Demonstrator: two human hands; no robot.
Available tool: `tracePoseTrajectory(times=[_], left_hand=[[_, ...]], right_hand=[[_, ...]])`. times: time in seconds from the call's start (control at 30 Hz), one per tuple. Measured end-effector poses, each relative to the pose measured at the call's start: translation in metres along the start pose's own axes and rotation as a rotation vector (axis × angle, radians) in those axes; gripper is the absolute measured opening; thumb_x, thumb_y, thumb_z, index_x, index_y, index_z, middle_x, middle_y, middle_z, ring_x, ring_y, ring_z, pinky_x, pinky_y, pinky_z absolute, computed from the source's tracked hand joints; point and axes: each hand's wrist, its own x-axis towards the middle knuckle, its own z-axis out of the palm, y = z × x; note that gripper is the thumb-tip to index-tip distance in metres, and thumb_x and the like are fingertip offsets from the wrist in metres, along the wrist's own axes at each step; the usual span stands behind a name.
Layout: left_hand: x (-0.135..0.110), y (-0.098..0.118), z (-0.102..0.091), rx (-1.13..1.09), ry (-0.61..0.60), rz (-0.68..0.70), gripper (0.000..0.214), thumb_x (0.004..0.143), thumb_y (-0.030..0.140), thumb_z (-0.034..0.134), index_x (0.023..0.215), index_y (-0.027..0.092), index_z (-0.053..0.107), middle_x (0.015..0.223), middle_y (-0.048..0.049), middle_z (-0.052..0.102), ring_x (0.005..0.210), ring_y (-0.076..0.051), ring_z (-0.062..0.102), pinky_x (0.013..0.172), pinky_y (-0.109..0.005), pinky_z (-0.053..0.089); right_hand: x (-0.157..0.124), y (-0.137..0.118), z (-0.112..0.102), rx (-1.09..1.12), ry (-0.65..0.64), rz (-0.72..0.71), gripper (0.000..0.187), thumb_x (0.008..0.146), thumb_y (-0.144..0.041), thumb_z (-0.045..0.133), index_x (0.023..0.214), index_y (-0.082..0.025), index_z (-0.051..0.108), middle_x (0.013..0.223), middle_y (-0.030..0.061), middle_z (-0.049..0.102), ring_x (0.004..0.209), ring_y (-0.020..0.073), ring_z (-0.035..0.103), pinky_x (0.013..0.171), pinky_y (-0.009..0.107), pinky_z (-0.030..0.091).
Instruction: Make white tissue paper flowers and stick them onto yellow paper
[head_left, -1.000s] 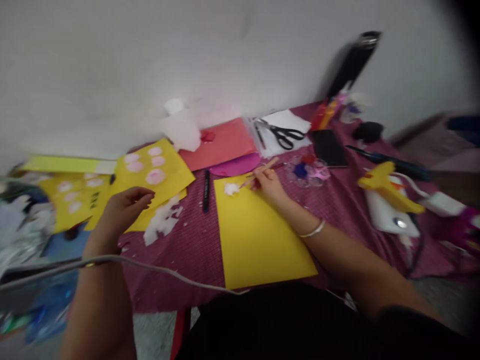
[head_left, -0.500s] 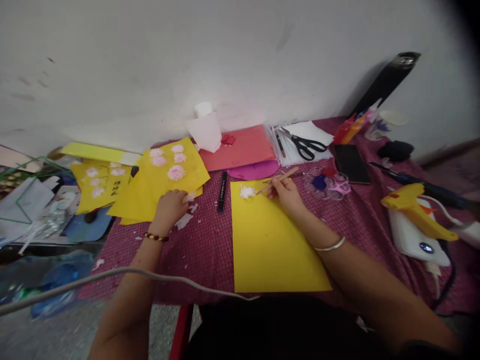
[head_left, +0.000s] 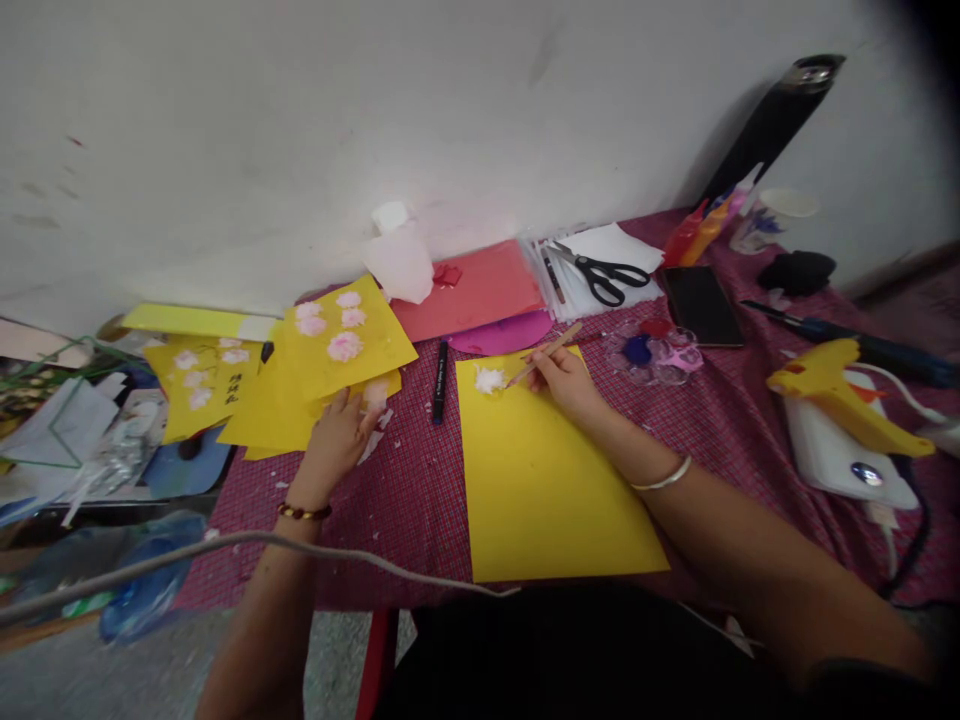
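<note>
My right hand (head_left: pixel 568 385) pinches a slim wooden stick (head_left: pixel 561 340), its pinkish tip pointing at a fluffy white tissue tuft (head_left: pixel 490 380). That tuft sits near the top left corner of a yellow sheet (head_left: pixel 555 490), on which my right hand rests. My left hand (head_left: pixel 339 440) lies with fingers apart at the edge of a stack of yellow paper, by a pale tissue piece (head_left: pixel 376 393). Above it is a yellow card (head_left: pixel 382 340) with several pink tissue blossoms. Between my hands lies a black marker (head_left: pixel 439 383).
Black scissors (head_left: pixel 604 275) rest on white paper at the back. A paint palette (head_left: pixel 651 352), a phone (head_left: pixel 703 305) and a yellow glue gun (head_left: pixel 844 395) on a white power bank are to the right. A grey cable (head_left: pixel 337 555) crosses in front.
My left hand has loosened its pinch, and the tissue piece now lies on the yellow paper's edge. My right hand keeps the stick beside the tuft. The view has shifted slightly.
</note>
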Motion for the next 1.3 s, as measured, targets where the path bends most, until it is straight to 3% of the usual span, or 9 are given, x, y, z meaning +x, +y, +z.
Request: tracePoseTrajectory(times=[0.07, 0.17, 0.37, 0.53, 0.6, 0.7, 0.97, 1.17, 1.3], left_hand=[[0.007, -0.005, 0.001, -0.080, 0.092, -0.064, 0.046, 0.092, 0.042, 0.037, 0.123, 0.013, 0.056, 0.135, -0.0197, 0.053, 0.131, -0.032, 0.044, 0.107, -0.047, 0.035], [0.027, -0.009, 0.001, -0.200, 0.078, -0.149, 0.048, 0.085, 0.028, 0.039, 0.127, 0.012, 0.055, 0.139, -0.0178, 0.052, 0.132, -0.029, 0.044, 0.113, -0.045, 0.031], [0.058, 0.003, 0.001, -0.290, -0.103, -0.153, 0.038, 0.069, 0.023, 0.046, 0.098, 0.014, 0.069, 0.107, -0.0139, 0.071, 0.107, -0.030, 0.062, 0.098, -0.044, 0.046], [0.030, 0.021, -0.024, -0.485, -0.339, -0.090, 0.025, 0.072, 0.032, 0.051, 0.081, 0.020, 0.071, 0.081, -0.0052, 0.072, 0.074, -0.021, 0.065, 0.070, -0.032, 0.053], [0.014, 0.023, -0.040, -0.658, -0.318, -0.132, 0.028, 0.076, 0.037, 0.054, 0.089, 0.020, 0.072, 0.078, -0.0052, 0.070, 0.065, -0.018, 0.061, 0.059, -0.028, 0.049], [-0.004, 0.022, -0.057, -0.785, -0.160, -0.230, 0.026, 0.075, 0.039, 0.062, 0.087, 0.019, 0.071, 0.072, -0.0044, 0.067, 0.057, -0.014, 0.054, 0.051, -0.024, 0.043], [-0.021, 0.012, -0.042, -0.685, -0.036, -0.299, 0.029, 0.070, 0.041, 0.065, 0.088, 0.018, 0.068, 0.073, -0.0031, 0.066, 0.061, -0.016, 0.059, 0.055, -0.026, 0.046], [-0.023, 0.015, -0.035, -0.143, 0.061, 0.022, 0.020, 0.077, 0.032, 0.055, 0.084, 0.019, 0.068, 0.092, -0.0096, 0.069, 0.092, -0.027, 0.062, 0.085, -0.043, 0.047], [-0.041, 0.030, -0.033, -0.010, 0.117, 0.142, 0.022, 0.081, 0.034, 0.056, 0.089, 0.018, 0.068, 0.093, -0.0110, 0.067, 0.092, -0.029, 0.061, 0.087, -0.044, 0.046]], right_hand=[[0.001, 0.001, 0.000, 0.000, -0.005, 0.002, 0.029, 0.079, -0.047, 0.062, 0.078, -0.018, 0.055, 0.052, -0.0038, 0.056, 0.043, 0.0085, 0.049, 0.045, 0.022, 0.039], [0.002, 0.002, 0.000, -0.011, -0.020, 0.005, 0.031, 0.079, -0.048, 0.062, 0.078, -0.018, 0.054, 0.052, -0.0041, 0.056, 0.043, 0.0088, 0.050, 0.046, 0.022, 0.040], [0.003, 0.005, 0.000, -0.014, -0.031, -0.011, 0.033, 0.079, -0.050, 0.063, 0.079, -0.017, 0.055, 0.053, -0.0033, 0.055, 0.044, 0.0096, 0.050, 0.044, 0.022, 0.039], [0.004, 0.005, 0.001, 0.002, -0.034, -0.015, 0.032, 0.080, -0.048, 0.063, 0.078, -0.017, 0.055, 0.052, -0.0041, 0.056, 0.042, 0.0080, 0.050, 0.043, 0.020, 0.039], [0.004, 0.005, 0.001, 0.003, -0.036, -0.011, 0.030, 0.081, -0.046, 0.063, 0.078, -0.017, 0.055, 0.052, -0.0041, 0.056, 0.041, 0.0078, 0.050, 0.043, 0.020, 0.039], [0.005, 0.006, 0.001, 0.009, -0.034, -0.006, 0.028, 0.082, -0.043, 0.062, 0.078, -0.017, 0.055, 0.051, -0.0039, 0.056, 0.041, 0.0077, 0.050, 0.042, 0.020, 0.039], [0.005, 0.007, -0.002, 0.001, -0.024, -0.036, 0.027, 0.084, -0.043, 0.062, 0.078, -0.018, 0.056, 0.051, -0.0044, 0.056, 0.041, 0.0081, 0.050, 0.042, 0.020, 0.039], [0.004, 0.006, -0.003, -0.010, -0.007, -0.042, 0.021, 0.085, -0.037, 0.061, 0.079, -0.017, 0.057, 0.052, -0.0038, 0.056, 0.041, 0.0090, 0.051, 0.044, 0.021, 0.040], [0.003, 0.004, -0.002, -0.010, -0.013, -0.029, 0.016, 0.087, -0.031, 0.058, 0.080, -0.017, 0.056, 0.053, -0.0035, 0.057, 0.042, 0.0091, 0.051, 0.045, 0.021, 0.041]])
